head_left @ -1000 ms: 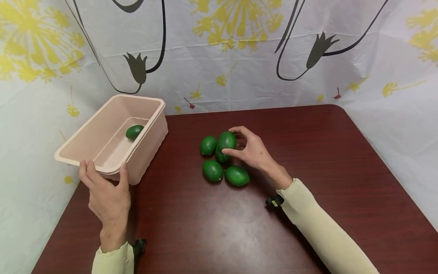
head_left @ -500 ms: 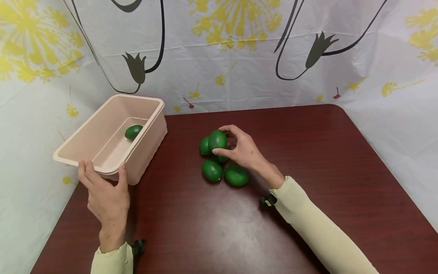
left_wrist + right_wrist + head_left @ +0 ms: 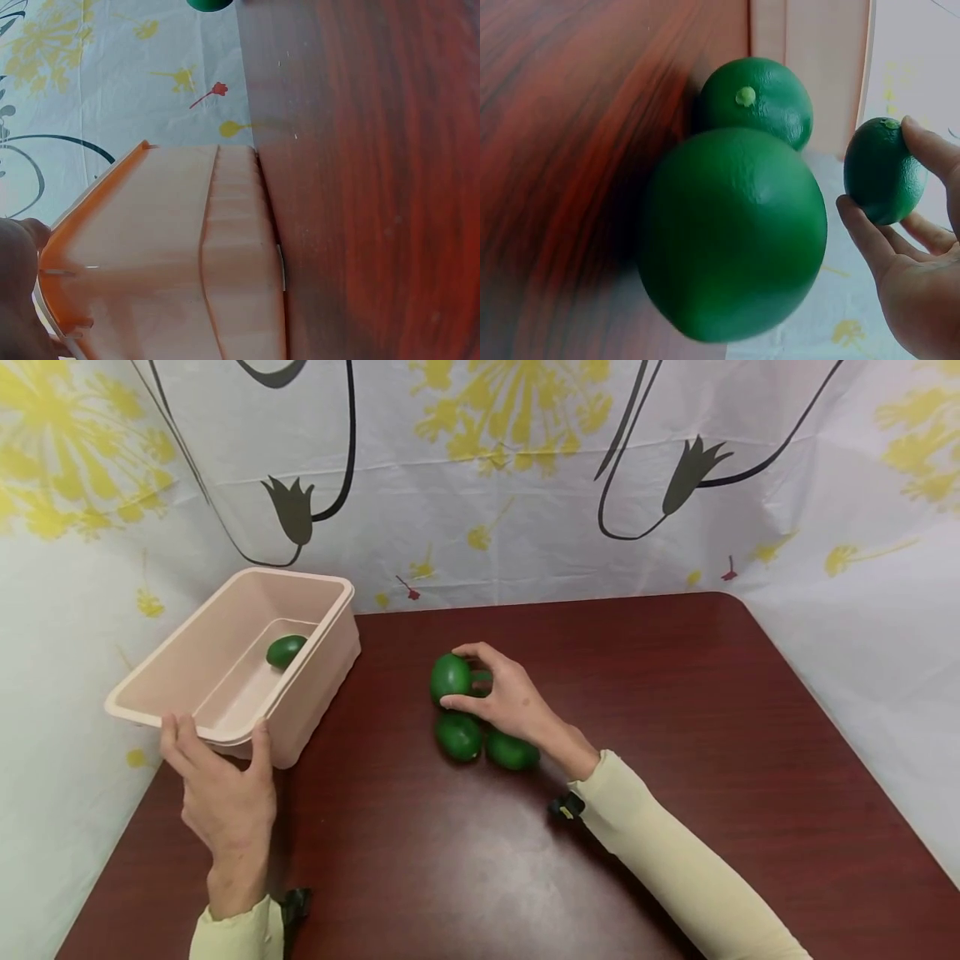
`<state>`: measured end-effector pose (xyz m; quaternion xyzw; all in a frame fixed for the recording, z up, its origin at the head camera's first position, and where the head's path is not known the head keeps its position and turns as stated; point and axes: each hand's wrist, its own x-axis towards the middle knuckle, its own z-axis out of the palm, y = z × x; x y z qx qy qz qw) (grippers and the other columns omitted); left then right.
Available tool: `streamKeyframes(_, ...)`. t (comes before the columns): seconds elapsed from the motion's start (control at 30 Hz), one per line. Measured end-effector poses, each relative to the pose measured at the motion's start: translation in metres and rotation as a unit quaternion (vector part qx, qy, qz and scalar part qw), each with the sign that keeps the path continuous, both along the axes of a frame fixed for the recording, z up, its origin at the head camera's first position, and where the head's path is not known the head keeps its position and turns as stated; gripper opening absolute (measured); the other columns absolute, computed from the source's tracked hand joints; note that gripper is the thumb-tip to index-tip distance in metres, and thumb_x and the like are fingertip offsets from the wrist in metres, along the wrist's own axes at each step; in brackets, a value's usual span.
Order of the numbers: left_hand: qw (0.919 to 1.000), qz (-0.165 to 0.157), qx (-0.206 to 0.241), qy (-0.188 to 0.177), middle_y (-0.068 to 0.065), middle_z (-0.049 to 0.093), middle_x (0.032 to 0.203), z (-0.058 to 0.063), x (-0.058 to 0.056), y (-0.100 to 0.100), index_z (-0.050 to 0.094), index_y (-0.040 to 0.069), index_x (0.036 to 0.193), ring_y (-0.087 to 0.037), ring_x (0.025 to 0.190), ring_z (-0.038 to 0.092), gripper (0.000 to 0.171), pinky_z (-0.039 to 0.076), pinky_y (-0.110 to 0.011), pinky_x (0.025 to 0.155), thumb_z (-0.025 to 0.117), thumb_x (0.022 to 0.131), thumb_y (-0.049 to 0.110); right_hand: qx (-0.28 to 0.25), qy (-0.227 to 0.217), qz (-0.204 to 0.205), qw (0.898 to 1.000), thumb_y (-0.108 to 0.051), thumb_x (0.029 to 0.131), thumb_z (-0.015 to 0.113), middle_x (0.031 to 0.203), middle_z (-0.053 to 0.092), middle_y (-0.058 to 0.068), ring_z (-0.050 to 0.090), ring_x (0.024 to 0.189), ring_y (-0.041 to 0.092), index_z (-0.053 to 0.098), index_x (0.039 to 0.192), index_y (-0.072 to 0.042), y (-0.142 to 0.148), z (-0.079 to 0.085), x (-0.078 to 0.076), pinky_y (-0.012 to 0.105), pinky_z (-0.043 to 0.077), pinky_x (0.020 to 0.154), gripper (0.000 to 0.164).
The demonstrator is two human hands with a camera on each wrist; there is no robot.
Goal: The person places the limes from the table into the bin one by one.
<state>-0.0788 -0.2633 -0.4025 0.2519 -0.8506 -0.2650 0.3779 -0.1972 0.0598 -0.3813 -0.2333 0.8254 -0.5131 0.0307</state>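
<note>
At a dark red, wood-grained tabletop (image 3: pixel 637 693), glossy under the light, a person works with both hands, twelve o'clock lying straight ahead of the seat. Nearest, at seven and five o'clock, come the left sleeve (image 3: pixel 236 935) and right sleeve (image 3: pixel 667 852), in soft pale cloth, each with a small black device at the wrist.

At eight o'clock the left hand (image 3: pixel 225 789) touches the tub's near rim with extended fingers, the thumb spread well away from them. Near the middle, a first loose fruit (image 3: pixel 459 737) and a second loose fruit (image 3: pixel 512 752) lie side by side, smooth green ovals, faintly dimpled; the first bears a pale stem nub (image 3: pixel 745 96).

Just beyond, the right hand (image 3: pixel 510 697) pinches the held fruit (image 3: pixel 451 675), equally green and egg-shaped, between thumb and fingers, raised off the table. A sliver of green (image 3: pixel 481 677) shows through the gap behind the thumb, too covered to make out.

At ten o'clock stands the beige tub (image 3: pixel 318 677), smooth and rounded at its corners, its lower outer wall rippled. Its three-o'clock wall rises between the held fruit and the inside fruit (image 3: pixel 285 652), covering that one's end. Farthest, a creased white backdrop (image 3: pixel 540 552) carries yellow blooms (image 3: pixel 517 410) and grey-green flower cups (image 3: pixel 288 510).
</note>
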Motion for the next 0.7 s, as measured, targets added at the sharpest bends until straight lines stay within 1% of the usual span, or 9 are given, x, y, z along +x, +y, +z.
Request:
streamKeyframes(0.1, 1.0, 0.0, 0.0, -0.001, 0.001, 0.03, 0.171, 0.001, 0.0, -0.001, 0.035, 0.013, 0.158, -0.058, 0.105, 0.063, 0.085, 0.041, -0.073, 0.074, 0.06, 0.096, 0.064, 0.0, 0.011, 0.002, 1.0, -0.028, 0.086, 0.086, 0.139, 0.062, 0.004, 0.07, 0.118, 0.027, 0.056, 0.141, -0.016, -0.004, 0.0, 0.001, 0.043, 0.059, 0.099, 0.063)
streamKeyframes(0.27, 1.0, 0.002, -0.003, 0.002, 0.001, 0.03, 0.17, -0.001, 0.0, -0.001, 0.036, 0.012, 0.158, -0.057, 0.105, 0.063, 0.085, 0.042, -0.072, 0.073, 0.06, 0.096, 0.064, 0.001, 0.029, 0.012, 0.999, -0.027, 0.087, 0.086, 0.141, 0.061, 0.005, 0.07, 0.118, 0.025, 0.055, 0.142, -0.014, -0.01, 0.001, 0.002, 0.039, 0.059, 0.099, 0.064)
streamKeyframes(0.47, 1.0, -0.001, 0.0, 0.003, 0.0, 0.03, 0.17, 0.0, 0.0, -0.002, 0.036, 0.012, 0.158, -0.056, 0.108, 0.063, 0.085, 0.042, -0.072, 0.074, 0.061, 0.096, 0.063, -0.022, 0.047, 0.029, 0.998, -0.027, 0.09, 0.083, 0.14, 0.059, 0.001, 0.064, 0.121, 0.02, 0.058, 0.145, -0.021, -0.016, 0.003, 0.003, 0.036, 0.058, 0.1, 0.061)
streamKeyframes(0.53, 1.0, -0.003, 0.003, 0.002, 0.0, 0.03, 0.171, 0.0, 0.0, -0.002, 0.035, 0.012, 0.158, -0.056, 0.109, 0.063, 0.085, 0.042, -0.072, 0.075, 0.061, 0.096, 0.063, -0.025, 0.052, 0.029, 0.998, -0.027, 0.09, 0.082, 0.138, 0.059, -0.001, 0.063, 0.121, 0.018, 0.06, 0.144, -0.023, -0.018, 0.004, 0.002, 0.036, 0.058, 0.099, 0.059)
streamKeyframes(0.7, 1.0, -0.003, 0.002, -0.004, -0.001, 0.029, 0.171, 0.0, 0.0, -0.002, 0.034, 0.012, 0.158, -0.057, 0.104, 0.063, 0.085, 0.042, -0.071, 0.072, 0.06, 0.096, 0.063, -0.028, 0.065, 0.02, 0.997, -0.028, 0.09, 0.083, 0.138, 0.06, -0.002, 0.063, 0.121, 0.016, 0.063, 0.141, -0.025, -0.023, 0.004, 0.002, 0.034, 0.06, 0.096, 0.055)
